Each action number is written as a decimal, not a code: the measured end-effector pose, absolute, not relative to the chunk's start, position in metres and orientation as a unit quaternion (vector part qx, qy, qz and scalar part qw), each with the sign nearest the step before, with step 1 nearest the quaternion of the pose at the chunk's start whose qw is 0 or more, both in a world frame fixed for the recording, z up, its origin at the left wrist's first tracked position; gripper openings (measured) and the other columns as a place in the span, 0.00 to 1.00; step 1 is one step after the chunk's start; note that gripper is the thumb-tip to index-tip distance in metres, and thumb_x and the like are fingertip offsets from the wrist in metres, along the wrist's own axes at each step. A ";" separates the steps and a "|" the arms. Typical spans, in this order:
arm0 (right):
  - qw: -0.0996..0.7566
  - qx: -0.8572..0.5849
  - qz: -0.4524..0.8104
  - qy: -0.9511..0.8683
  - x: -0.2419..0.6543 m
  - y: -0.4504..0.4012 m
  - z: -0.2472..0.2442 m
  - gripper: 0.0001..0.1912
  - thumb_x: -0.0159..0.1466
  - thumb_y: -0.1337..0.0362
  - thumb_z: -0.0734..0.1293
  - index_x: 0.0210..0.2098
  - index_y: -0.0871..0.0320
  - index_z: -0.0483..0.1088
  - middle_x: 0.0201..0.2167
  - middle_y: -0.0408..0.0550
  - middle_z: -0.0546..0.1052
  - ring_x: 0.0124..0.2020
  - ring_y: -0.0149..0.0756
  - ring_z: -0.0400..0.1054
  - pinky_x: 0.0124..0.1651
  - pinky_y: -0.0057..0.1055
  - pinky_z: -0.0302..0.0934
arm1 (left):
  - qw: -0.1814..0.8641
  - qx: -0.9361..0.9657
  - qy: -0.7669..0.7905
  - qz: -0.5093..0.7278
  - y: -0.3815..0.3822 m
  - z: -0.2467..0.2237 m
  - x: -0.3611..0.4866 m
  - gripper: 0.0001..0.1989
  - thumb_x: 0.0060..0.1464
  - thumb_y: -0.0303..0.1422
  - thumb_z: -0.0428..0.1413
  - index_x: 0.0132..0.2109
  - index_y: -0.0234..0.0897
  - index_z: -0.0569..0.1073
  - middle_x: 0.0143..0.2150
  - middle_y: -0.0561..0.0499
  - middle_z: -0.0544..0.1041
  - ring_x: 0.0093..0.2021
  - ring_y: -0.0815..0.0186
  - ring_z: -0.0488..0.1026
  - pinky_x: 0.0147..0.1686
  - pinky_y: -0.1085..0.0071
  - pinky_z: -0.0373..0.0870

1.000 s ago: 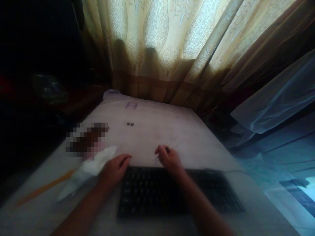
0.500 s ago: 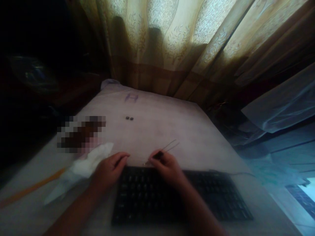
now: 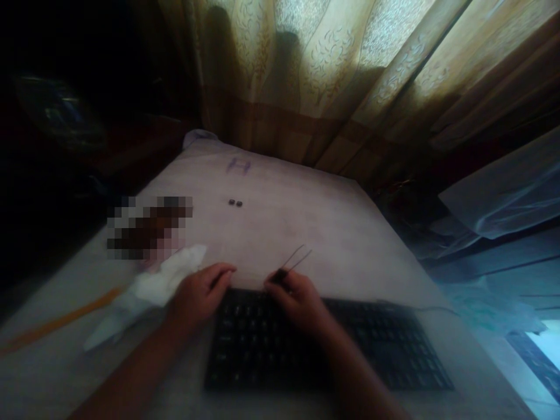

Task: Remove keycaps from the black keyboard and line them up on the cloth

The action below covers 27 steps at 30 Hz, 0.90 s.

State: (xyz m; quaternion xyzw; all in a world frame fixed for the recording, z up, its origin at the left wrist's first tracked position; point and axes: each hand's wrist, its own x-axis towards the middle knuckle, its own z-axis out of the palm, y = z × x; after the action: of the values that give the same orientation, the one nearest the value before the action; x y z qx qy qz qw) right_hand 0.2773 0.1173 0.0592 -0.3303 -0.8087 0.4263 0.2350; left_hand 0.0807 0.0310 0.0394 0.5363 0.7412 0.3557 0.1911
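A black keyboard (image 3: 394,350) lies on the pale cloth-covered surface, partly under my right forearm. My right hand (image 3: 295,291) is closed on a small dark object (image 3: 280,276) above the keyboard's back edge; two thin prongs stick out from it, away from me. At the keyboard's back left corner is my left hand (image 3: 207,289), its fingers curled together; whether they pinch anything is hidden. Crumpled white tissue (image 3: 153,284) lies against the left side of that hand. Two small dark pieces (image 3: 235,203) sit side by side farther back on the cloth.
An orange-brown strip (image 3: 65,319) lies at the left, below a pixelated patch. A purple mark (image 3: 238,166) shows near the cloth's back edge. Patterned curtains (image 3: 324,64) hang behind. A thin cable (image 3: 420,307) runs right from the keyboard. Translucent plastic hangs at the right.
The view has shifted slightly, so most things sit a little higher and farther right. The prongs at my right hand now point more steeply away. Both hands keep much the same pose.
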 end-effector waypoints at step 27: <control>0.222 -0.223 0.330 -0.890 0.271 0.113 0.065 0.06 0.63 0.69 0.63 0.36 0.58 0.73 0.33 0.46 0.74 0.35 0.32 0.68 0.40 0.28 0.63 | 0.167 0.558 0.732 0.353 0.031 0.041 0.082 0.14 0.56 0.38 0.47 0.41 0.41 0.75 0.34 0.53 0.80 0.34 0.64 0.76 0.37 0.70 0.70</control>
State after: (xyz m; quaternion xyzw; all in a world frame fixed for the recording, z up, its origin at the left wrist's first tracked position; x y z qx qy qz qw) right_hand 0.2710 0.1128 0.0652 -0.2230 -0.8902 0.3295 0.2221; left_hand 0.0816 0.0310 0.0410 0.5585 0.7318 0.3532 0.1668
